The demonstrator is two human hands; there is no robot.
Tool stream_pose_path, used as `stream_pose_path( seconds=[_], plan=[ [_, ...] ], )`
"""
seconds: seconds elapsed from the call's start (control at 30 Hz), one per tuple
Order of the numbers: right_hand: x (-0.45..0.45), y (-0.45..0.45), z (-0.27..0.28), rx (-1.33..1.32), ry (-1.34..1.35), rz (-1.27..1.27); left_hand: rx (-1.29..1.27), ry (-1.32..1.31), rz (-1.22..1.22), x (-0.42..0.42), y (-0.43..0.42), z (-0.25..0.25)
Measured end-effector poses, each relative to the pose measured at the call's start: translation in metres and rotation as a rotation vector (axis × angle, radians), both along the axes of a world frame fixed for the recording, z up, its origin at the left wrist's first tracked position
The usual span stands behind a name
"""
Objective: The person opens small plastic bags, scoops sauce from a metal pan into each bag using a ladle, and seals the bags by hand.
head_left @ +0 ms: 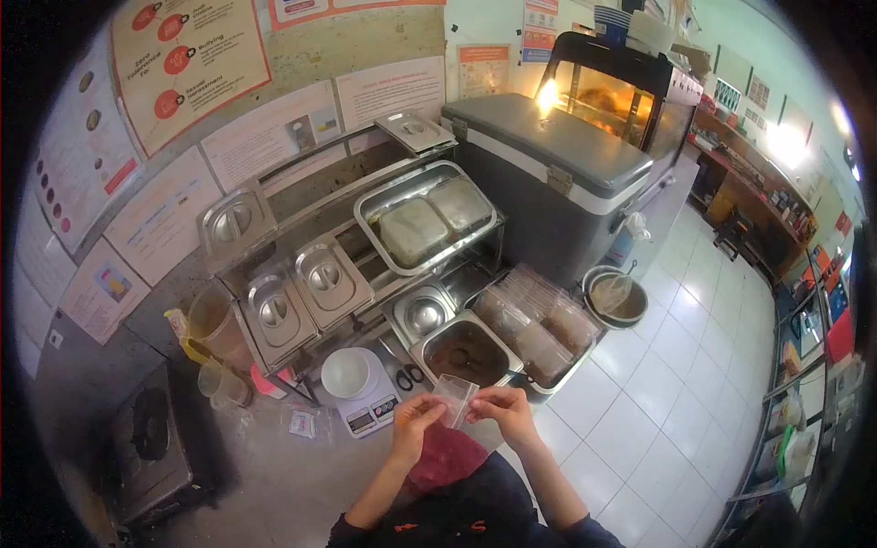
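Note:
Between my two hands is a small clear plastic bag (456, 393), held up in front of my body. My left hand (418, 422) pinches its left side, and my right hand (501, 407) pinches the right edge. Just beyond the bag stands a steel pan of dark brown sauce (454, 345) with a ladle in it. To the left, a white bowl (346, 373) rests on a digital kitchen scale (373, 416). Black-handled scissors (408, 377) lie between the scale and the pan. A tray of filled plastic bags (539, 324) is right of the sauce.
A metal rack holds lidded steel pans (333, 279) and a large steel tray (365, 219). Behind it stands a grey cooler box (539, 173). A black stove (160, 447) is at the far left, near plastic jugs (222, 382). A metal pot (630, 315) sits at right.

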State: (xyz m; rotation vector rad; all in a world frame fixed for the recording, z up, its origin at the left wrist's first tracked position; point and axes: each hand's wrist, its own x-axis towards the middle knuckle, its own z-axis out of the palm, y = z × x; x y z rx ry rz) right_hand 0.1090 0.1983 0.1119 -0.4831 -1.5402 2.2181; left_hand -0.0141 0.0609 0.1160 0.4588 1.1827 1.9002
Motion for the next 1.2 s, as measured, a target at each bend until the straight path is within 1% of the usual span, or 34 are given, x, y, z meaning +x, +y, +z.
stream_pose_path(
  seconds=[0.07,0.17,0.2,0.23,0.27,0.3,0.33,0.37,0.4,0.43,0.47,0.53,0.6,0.67,0.7,0.73,0.77,0.8,0.83,0.87,0.9,0.93,0.97,1.0,1.07,1.1,1.13,1.17,1.2],
  plan=[
    [0.000,-0.006,0.000,-0.036,-0.002,-0.036,-0.016,0.112,0.032,0.002,0.002,-0.001],
    [-0.001,-0.013,-0.001,0.002,-0.026,-0.080,-0.005,0.175,0.037,0.000,0.005,-0.002],
    [-0.002,-0.013,-0.003,0.059,-0.036,-0.100,-0.008,0.171,0.034,0.003,0.009,0.001],
    [-0.004,-0.011,-0.003,0.120,-0.040,-0.120,0.012,0.305,0.339,0.008,0.015,0.011],
    [-0.005,-0.011,0.000,0.123,-0.035,-0.124,0.037,0.438,0.645,0.010,0.019,0.019],
    [-0.006,-0.011,0.005,0.313,-0.117,-0.186,0.042,0.444,0.642,0.006,0.013,0.023],
    [-0.007,-0.012,0.010,0.499,-0.202,-0.247,0.022,0.739,0.553,0.001,0.001,0.026],
    [-0.008,-0.015,0.013,0.497,-0.201,-0.245,-0.002,1.029,0.455,-0.001,-0.007,0.030],
    [-0.010,-0.019,0.016,0.634,-0.154,-0.282,-0.007,1.029,0.458,0.003,-0.010,0.032],
    [-0.012,-0.022,0.018,0.772,-0.104,-0.315,-0.108,1.011,0.301,0.009,-0.012,0.036],
    [-0.013,-0.026,0.019,0.772,-0.101,-0.306,-0.207,0.986,0.146,0.012,-0.012,0.039],
    [-0.014,-0.035,0.019,0.825,-0.089,-0.241,-0.213,1.011,0.158,0.011,-0.011,0.025],
    [-0.013,-0.037,0.017,0.805,-0.100,-0.185,-0.221,1.035,0.168,0.007,-0.013,0.015],
    [-0.012,-0.037,0.013,0.782,-0.120,-0.125,-0.259,0.924,0.068,0.005,-0.019,0.011],
    [-0.012,-0.036,0.009,0.726,-0.108,-0.102,-0.266,0.918,0.074,0.006,-0.021,0.010],
    [-0.012,-0.036,0.005,0.670,-0.096,-0.080,-0.240,0.852,0.055,0.007,-0.022,0.010],
    [-0.011,-0.038,0.003,0.668,-0.099,-0.071,-0.215,0.785,0.036,0.008,-0.023,0.009],
    [-0.010,-0.041,0.002,0.914,-0.114,-0.058,-0.221,0.779,0.041,0.007,-0.025,0.006],
    [-0.009,-0.044,0.000,1.162,-0.126,-0.044,-0.315,0.822,-0.025,0.005,-0.027,0.001],
    [-0.008,-0.049,-0.001,1.161,-0.127,-0.033,-0.409,0.862,-0.092,0.004,-0.029,-0.005],
    [-0.007,-0.055,-0.003,1.275,-0.195,-0.008,-0.414,0.855,-0.089,0.004,-0.030,-0.013],
    [-0.006,-0.060,-0.004,1.390,-0.263,0.016,-0.485,0.942,-0.103,0.004,-0.031,-0.019],
    [-0.007,-0.063,-0.008,1.389,-0.263,0.020,-0.556,1.030,-0.119,0.004,-0.033,-0.024],
    [-0.008,-0.066,-0.014,1.435,-0.297,-0.008,-0.557,1.029,-0.118,0.003,-0.035,-0.027],
    [-0.009,-0.065,-0.016,1.482,-0.335,-0.032,-0.659,1.169,0.065,0.002,-0.037,-0.025],
    [-0.010,-0.062,-0.014,1.471,-0.380,-0.051,-0.659,1.163,0.064,0.002,-0.038,-0.023],
    [-0.010,-0.060,-0.012,1.455,-0.427,-0.073,-0.658,1.215,0.070,0.001,-0.040,-0.017],
    [-0.009,-0.058,-0.011,1.455,-0.431,-0.073,-0.653,1.270,0.079,-0.001,-0.041,-0.010],
    [-0.009,-0.055,-0.009,1.415,-0.388,-0.026,-0.650,1.268,0.078,-0.004,-0.042,-0.005]
  ],
)
